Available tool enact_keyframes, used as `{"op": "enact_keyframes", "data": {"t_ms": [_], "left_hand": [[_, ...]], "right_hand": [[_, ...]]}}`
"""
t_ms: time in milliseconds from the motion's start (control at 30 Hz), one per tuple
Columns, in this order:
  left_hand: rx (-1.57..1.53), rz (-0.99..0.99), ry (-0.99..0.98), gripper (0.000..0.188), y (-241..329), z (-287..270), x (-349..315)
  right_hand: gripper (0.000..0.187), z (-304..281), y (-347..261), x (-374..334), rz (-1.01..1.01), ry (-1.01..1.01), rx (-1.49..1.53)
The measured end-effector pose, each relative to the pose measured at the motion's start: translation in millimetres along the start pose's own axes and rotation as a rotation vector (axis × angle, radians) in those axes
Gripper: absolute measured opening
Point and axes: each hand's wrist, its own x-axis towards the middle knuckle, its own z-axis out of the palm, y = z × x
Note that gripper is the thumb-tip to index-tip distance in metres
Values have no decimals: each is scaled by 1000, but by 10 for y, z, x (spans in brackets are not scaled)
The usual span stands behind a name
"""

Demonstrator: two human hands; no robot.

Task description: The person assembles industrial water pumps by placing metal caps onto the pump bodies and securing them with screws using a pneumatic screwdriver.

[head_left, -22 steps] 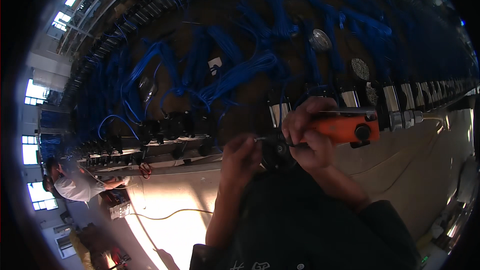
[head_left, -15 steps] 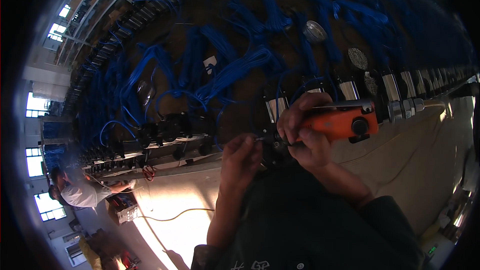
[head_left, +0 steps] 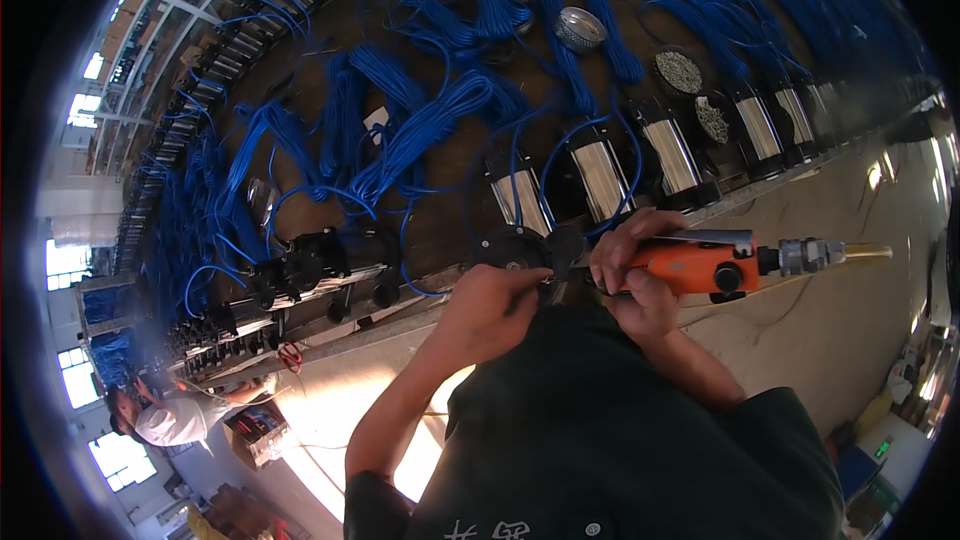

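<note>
My right hand point(head_left: 637, 270) is wrapped round an orange air screwdriver point(head_left: 690, 268), which lies level with its nose pointing left and a hose fitting point(head_left: 805, 256) at its rear. My left hand point(head_left: 490, 308) has its fingers curled, with the index finger and thumb close to the tool's nose. What they pinch, if anything, is too small to make out. Just beyond the left fingers is the round black end point(head_left: 510, 252) of a silver-bodied cylindrical unit point(head_left: 520, 198). The left fingertips appear to touch this black end or lie right over it. The tool's very tip is hidden in shadow.
Bundles of blue cable point(head_left: 430, 130) cover the dark bench. More silver cylinders point(head_left: 600, 178) line its edge. A metal bowl point(head_left: 580, 30) and heaps of small metal parts point(head_left: 678, 72) stand farther back. A co-worker point(head_left: 175, 415) is at far left beside a toolbox point(head_left: 255, 430).
The view has shifted, so the bench things sit farther left. My left hand has turned, its index finger now stretched toward the black end. My right hand still grips the screwdriver, now more level.
</note>
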Motion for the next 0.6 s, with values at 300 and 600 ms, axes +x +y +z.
{"op": "enact_keyframes", "data": {"t_ms": [300, 600], "left_hand": [[185, -96, -311, 34, 3, 43, 272], [-973, -302, 314, 25, -279, 19, -121]], "right_hand": [[39, -249, 204, -293, 116, 119, -30], [30, -229, 213, -212, 68, -144, -273]]}}
